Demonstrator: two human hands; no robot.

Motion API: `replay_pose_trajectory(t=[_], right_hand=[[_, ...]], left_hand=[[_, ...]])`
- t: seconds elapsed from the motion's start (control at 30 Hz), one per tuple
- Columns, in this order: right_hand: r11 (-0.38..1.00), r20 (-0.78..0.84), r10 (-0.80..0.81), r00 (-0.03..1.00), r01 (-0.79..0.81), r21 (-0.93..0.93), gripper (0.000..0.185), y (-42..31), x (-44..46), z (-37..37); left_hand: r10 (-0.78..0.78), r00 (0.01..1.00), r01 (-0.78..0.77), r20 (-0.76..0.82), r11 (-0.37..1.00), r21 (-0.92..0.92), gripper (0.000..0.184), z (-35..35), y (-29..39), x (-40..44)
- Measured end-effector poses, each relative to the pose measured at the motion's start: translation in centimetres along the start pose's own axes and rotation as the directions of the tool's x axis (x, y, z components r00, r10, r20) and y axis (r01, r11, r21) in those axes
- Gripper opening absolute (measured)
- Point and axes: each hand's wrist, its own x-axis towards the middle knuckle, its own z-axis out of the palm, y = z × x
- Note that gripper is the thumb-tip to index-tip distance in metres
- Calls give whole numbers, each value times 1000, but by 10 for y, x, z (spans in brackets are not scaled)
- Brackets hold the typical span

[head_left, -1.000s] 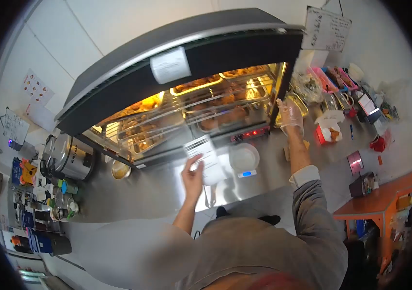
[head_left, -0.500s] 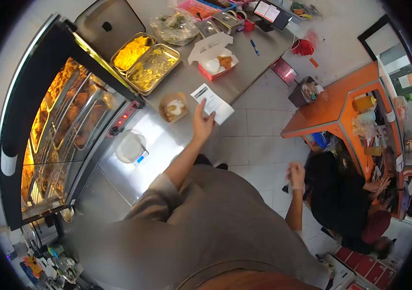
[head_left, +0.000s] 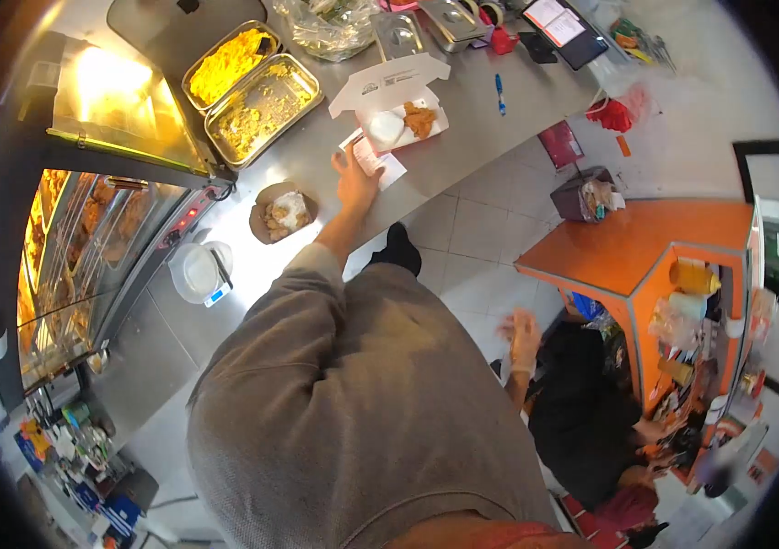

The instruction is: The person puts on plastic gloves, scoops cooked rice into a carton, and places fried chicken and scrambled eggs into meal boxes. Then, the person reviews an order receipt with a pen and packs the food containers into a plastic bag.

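My left hand (head_left: 357, 183) is at the counter, its fingers closed on a printed paper slip (head_left: 391, 171) that lies against the front of an open food box (head_left: 428, 130). In that box are a white rounded mound and a golden fried piece; its lid stands up. Closer to me, a small brown paper tray (head_left: 270, 229) holds browned food pieces with something white on top. My right hand (head_left: 522, 339) hangs out over the floor at my side, away from any object; its fingers are smeared by motion.
Two metal trays of yellow food (head_left: 266, 105) stand beside a glass-fronted warming cabinet (head_left: 87, 247). A scale (head_left: 195, 273) sits near the cabinet, and a blue pen (head_left: 500, 94) lies on the counter. A co-worker in black (head_left: 581, 412) is by an orange cabinet (head_left: 609, 242).
My left hand has carried the slip from over the counter's edge to the front of the open box. My right hand still hangs at my side. The view has shifted.
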Motion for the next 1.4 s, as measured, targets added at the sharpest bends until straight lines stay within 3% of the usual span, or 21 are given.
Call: replay_pose_trajectory(t=[0.07, 0.13, 0.17, 0.2, 0.27, 0.33, 0.43, 0.5, 0.53, 0.63, 0.7, 0.77, 0.8, 0.83, 0.93, 0.97, 1.07, 1.13, 1.2, 1.3, 1.4], right_hand=[[964, 67, -42, 997, 23, 263, 40, -35, 56, 9], [879, 19, -413, 911, 393, 272, 57, -83, 95, 45], [845, -94, -530, 843, 534, 20, 59, -109, 111, 70], [751, -161, -655, 738, 613, -246, 62, -133, 124, 96], [687, -66, -724, 687, 710, -155, 66, -172, 134, 150], [582, 14, -773, 634, 718, -380, 69, -215, 128, 200], [489, 106, -832, 545, 809, -327, 67, -255, 125, 244], [744, 150, -668, 729, 648, 164, 60, -271, 126, 268], [801, 212, -563, 799, 465, 378, 57, -274, 128, 274], [915, 586, -371, 720, 179, 361, 34, -245, 177, 280], [935, 609, -356, 709, 266, 236, 24, -229, 172, 288], [926, 601, -357, 715, 354, 129, 16, -219, 172, 294], [921, 577, -389, 719, 314, 231, 17, -215, 173, 299], [905, 547, -416, 727, 269, 330, 18, -214, 167, 305], [859, 471, -488, 735, 310, 406, 19, -213, 162, 326], [845, 445, -517, 731, 356, 398, 20, -216, 165, 335], [801, 285, -594, 752, 520, 298, 22, -249, 194, 355], [695, 276, -713, 645, 596, 401, 22, -290, 209, 375], [427, 236, -900, 366, 849, 311, 22, -336, 222, 401], [359, 430, -881, 198, 871, 334, 23, -398, 257, 453], [562, 685, -641, 346, 819, 112, 22, -431, 319, 534]], left_hand=[[44, 977, -50, -210, 998, -26, 69, 4, -6, -17], [353, 935, -353, 11, 935, -38, 66, 5, -8, -47], [395, 849, -323, 352, 914, -247, 64, -10, 14, -63], [454, 637, -204, 623, 879, -431, 62, -28, 46, -75], [575, 380, -339, 725, 816, -469, 51, -41, 91, -86], [670, 485, -522, 562, 737, -429, 43, -26, 112, -83], [767, 568, -682, 298, 641, -351, 29, -25, 120, -58], [718, 682, -665, 138, 688, -290, 16, -29, 120, -52], [648, 735, -596, 199, 758, -265, 15, -36, 118, -56], [483, 822, -445, 301, 875, -189, 16, -47, 103, -68], [454, 842, -427, 293, 891, -154, 25, -29, 76, -83], [168, 845, -72, 508, 977, -202, 36, -38, 78, -83], [32, 789, 112, 614, 974, -195, 42, -42, 78, -83], [46, 740, 315, 671, 858, -406, 46, -41, 72, -83], [174, 723, 502, 669, 534, -681, 49, -44, 69, -79], [299, 686, 433, 663, 565, -703, 47, -54, 72, -77], [383, 688, 322, 616, 599, -733, 39, -61, 79, -72], [345, 699, 285, 626, 669, -686, 29, -63, 71, -67], [291, 729, 248, 620, 732, -635, 28, -68, 70, -63], [301, 796, 144, 525, 749, -646, 27, -61, 55, -57], [166, 843, 247, 512, 725, -643, 26, -70, 54, -46]])
